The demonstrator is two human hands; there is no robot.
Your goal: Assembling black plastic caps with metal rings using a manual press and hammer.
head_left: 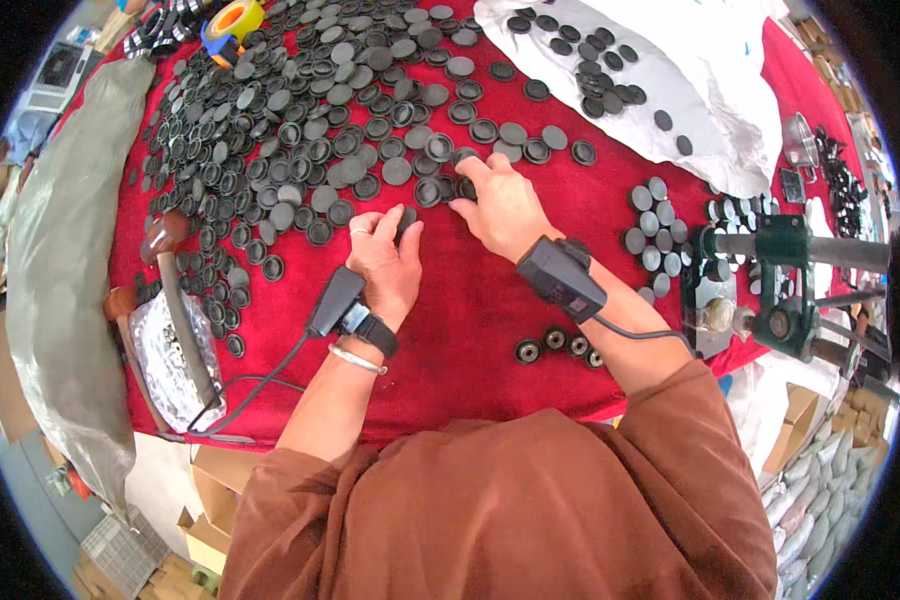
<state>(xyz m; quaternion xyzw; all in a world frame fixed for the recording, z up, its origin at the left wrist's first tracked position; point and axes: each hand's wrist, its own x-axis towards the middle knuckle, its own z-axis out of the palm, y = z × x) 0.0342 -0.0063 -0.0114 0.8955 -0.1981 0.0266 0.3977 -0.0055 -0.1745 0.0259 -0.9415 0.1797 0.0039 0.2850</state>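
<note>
On the red cloth, a wide heap of round black caps point(300, 110) spreads out ahead of both hands. My left hand point(388, 265) is at the heap's near edge, its thumb and fingers closed on one black cap point(407, 222) tilted on edge. To the right, my right hand point(505, 205) reaches into the heap's edge with bent fingers round a dark cap point(465, 188); another cap shows at its fingertips. How many it holds is partly hidden by the fingers. Each wrist carries a small black strapped device with a cable.
A green metal hand press point(782, 255) stands at the right, beside several grey discs point(658, 225). White sheeting point(710, 95) with caps lies far right. Two mallets point(175, 290) and a clear bag point(165, 345) are at left. Several metal-centred caps point(555, 340) sit near my right forearm.
</note>
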